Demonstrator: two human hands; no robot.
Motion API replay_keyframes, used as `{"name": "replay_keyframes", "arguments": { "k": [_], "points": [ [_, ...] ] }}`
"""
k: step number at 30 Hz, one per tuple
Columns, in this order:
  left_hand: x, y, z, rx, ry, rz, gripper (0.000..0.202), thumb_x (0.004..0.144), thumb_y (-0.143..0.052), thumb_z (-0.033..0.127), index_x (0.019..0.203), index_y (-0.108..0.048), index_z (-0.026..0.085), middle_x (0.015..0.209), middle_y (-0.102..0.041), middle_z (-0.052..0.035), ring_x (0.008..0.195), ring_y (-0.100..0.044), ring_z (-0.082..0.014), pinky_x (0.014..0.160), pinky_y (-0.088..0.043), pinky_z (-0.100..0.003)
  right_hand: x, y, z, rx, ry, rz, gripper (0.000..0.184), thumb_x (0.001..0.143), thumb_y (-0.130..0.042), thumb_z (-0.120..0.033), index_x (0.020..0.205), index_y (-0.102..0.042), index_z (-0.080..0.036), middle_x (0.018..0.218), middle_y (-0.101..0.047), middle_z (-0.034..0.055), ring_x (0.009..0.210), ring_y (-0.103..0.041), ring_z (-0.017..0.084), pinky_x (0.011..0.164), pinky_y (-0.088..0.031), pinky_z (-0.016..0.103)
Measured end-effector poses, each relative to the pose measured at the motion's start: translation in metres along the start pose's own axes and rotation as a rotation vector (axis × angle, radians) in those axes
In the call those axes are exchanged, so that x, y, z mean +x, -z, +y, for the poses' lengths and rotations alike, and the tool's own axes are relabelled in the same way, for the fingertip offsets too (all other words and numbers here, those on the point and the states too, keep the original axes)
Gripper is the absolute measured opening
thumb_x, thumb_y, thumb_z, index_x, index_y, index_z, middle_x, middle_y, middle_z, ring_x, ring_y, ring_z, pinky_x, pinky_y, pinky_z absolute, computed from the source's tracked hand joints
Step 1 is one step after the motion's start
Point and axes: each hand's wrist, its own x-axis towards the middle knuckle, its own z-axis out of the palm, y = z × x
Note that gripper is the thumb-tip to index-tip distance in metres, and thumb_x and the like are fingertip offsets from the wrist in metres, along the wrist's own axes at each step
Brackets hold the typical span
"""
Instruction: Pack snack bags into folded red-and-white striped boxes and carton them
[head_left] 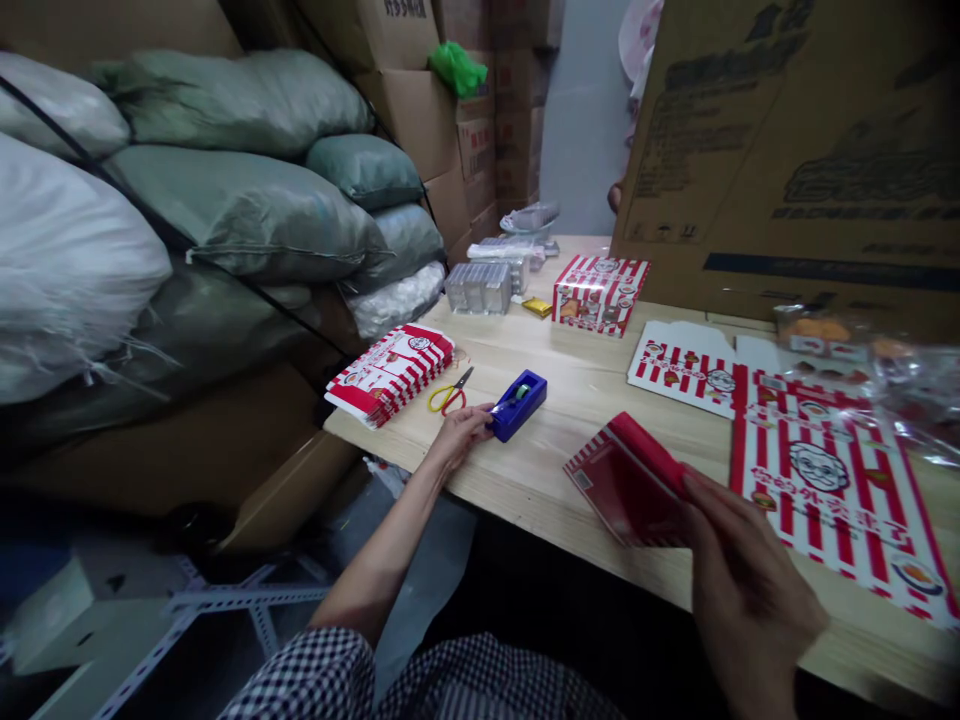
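My left hand [463, 432] reaches across the wooden table [517, 480], its fingertips pinched against the near end of a blue tape dispenser [510, 415]. Whether tape lies between those fingers is too small to make out. A roll of tape [523, 391] sits in the dispenser. Just beyond the hand are scissors [451, 392] with yellow and red handles. In my right hand [742, 570] is a flat red packet [634, 485] with a striped edge and a small label, held tilted over the front edge of the table.
Folded red-striped cartons [394, 370] are stacked at left. An assembled striped box [600, 293] stands farther back, near clear plastic boxes [480, 286]. Flat striped cartons [832, 500] and bagged toy-like pieces [821, 335] lie at right. A large cardboard box [780, 200] rises behind them; sacks [247, 215] are piled left.
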Motion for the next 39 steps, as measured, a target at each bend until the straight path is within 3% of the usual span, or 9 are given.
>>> {"name": "replay_keyframes", "arguments": {
  "k": [6, 12, 15, 21, 26, 32, 35, 37, 39],
  "points": [
    [-0.007, 0.003, -0.018, 0.099, -0.103, 0.083, 0.031, 0.068, -0.078, 0.04, 0.066, -0.064, 0.012, 0.115, -0.07, -0.0151, 0.096, -0.067, -0.023, 0.088, -0.055, -0.041, 0.003, -0.006, 0.007, 0.004, 0.094, -0.181, 0.034, 0.095, -0.061, -0.013, 0.124, -0.069, -0.028, 0.122, -0.068, 0.0062, 0.109, -0.067, 0.021, 0.091, -0.056, 0.036],
    [-0.044, 0.001, 0.002, 0.23, -0.215, 0.183, 0.02, 0.076, -0.073, 0.033, 0.072, -0.071, 0.014, 0.091, -0.071, -0.0084, 0.09, -0.063, -0.0207, 0.084, -0.05, -0.033, 0.003, -0.017, -0.013, -0.009, 0.109, -0.287, 0.031, 0.097, -0.055, -0.011, 0.122, -0.065, -0.025, 0.141, -0.056, 0.0109, 0.128, -0.058, 0.026, 0.101, -0.053, 0.047],
    [-0.085, -0.029, 0.033, 0.207, -0.24, 0.095, 0.023, 0.084, -0.07, 0.037, 0.089, -0.076, 0.015, 0.076, -0.069, -0.0031, 0.075, -0.062, -0.0165, 0.076, -0.05, -0.028, 0.003, -0.024, -0.02, -0.029, 0.111, -0.248, 0.025, 0.095, -0.06, -0.01, 0.115, -0.066, -0.023, 0.143, -0.054, 0.0127, 0.129, -0.056, 0.028, 0.101, -0.054, 0.05],
    [-0.144, -0.112, 0.086, -0.073, -0.24, -0.125, 0.029, 0.088, -0.071, 0.032, 0.113, -0.077, 0.018, 0.08, -0.072, -0.0035, 0.071, -0.066, -0.0133, 0.073, -0.054, -0.026, 0.004, -0.026, -0.029, -0.038, 0.182, -0.211, 0.022, 0.094, -0.06, -0.006, 0.107, -0.067, -0.022, 0.113, -0.062, 0.0089, 0.106, -0.06, 0.022, 0.084, -0.056, 0.04],
    [-0.139, -0.134, 0.078, -0.209, -0.115, -0.149, 0.081, 0.083, -0.077, 0.029, 0.153, -0.039, 0.017, 0.07, -0.069, 0.0012, 0.063, -0.065, -0.0112, 0.067, -0.053, -0.022, -0.002, -0.028, -0.03, -0.015, 0.167, -0.196, 0.026, 0.094, -0.061, -0.007, 0.113, -0.067, -0.024, 0.108, -0.062, 0.0071, 0.1, -0.06, 0.021, 0.081, -0.056, 0.038],
    [-0.131, -0.13, 0.064, -0.172, -0.072, -0.152, 0.084, 0.081, -0.079, 0.038, 0.152, -0.037, 0.02, 0.067, -0.067, 0.0031, 0.059, -0.063, -0.0121, 0.065, -0.052, -0.023, -0.002, -0.028, -0.026, -0.032, 0.163, -0.243, 0.052, 0.095, -0.056, -0.006, 0.138, -0.06, -0.035, 0.111, -0.056, 0.0076, 0.104, -0.056, 0.022, 0.084, -0.056, 0.042],
    [-0.117, -0.119, 0.06, 0.103, -0.22, -0.061, 0.077, 0.075, -0.084, 0.041, 0.143, -0.053, 0.021, 0.061, -0.058, 0.006, 0.055, -0.053, -0.0104, 0.059, -0.046, -0.022, 0.002, -0.026, -0.025, 0.028, 0.133, -0.276, 0.053, 0.095, -0.056, -0.006, 0.137, -0.061, -0.039, 0.111, -0.054, 0.0074, 0.106, -0.056, 0.022, 0.084, -0.057, 0.042],
    [-0.104, -0.107, 0.064, 0.314, -0.396, -0.057, 0.073, 0.07, -0.088, 0.04, 0.136, -0.062, 0.025, 0.081, -0.064, 0.0001, 0.064, -0.054, -0.0112, 0.061, -0.046, -0.023, 0.004, -0.025, -0.026, 0.078, 0.107, -0.302, 0.05, 0.096, -0.055, -0.007, 0.134, -0.063, -0.039, 0.11, -0.055, 0.007, 0.106, -0.058, 0.022, 0.085, -0.058, 0.041],
    [-0.094, -0.095, 0.071, 0.447, -0.54, -0.193, 0.063, 0.073, -0.087, 0.039, 0.131, -0.066, 0.027, 0.113, -0.065, -0.0075, 0.084, -0.061, -0.0156, 0.068, -0.05, -0.025, 0.003, -0.024, -0.027, 0.123, 0.065, -0.308, 0.044, 0.096, -0.056, -0.009, 0.128, -0.068, -0.038, 0.11, -0.057, 0.0065, 0.108, -0.059, 0.022, 0.089, -0.058, 0.043]
  ]
}}
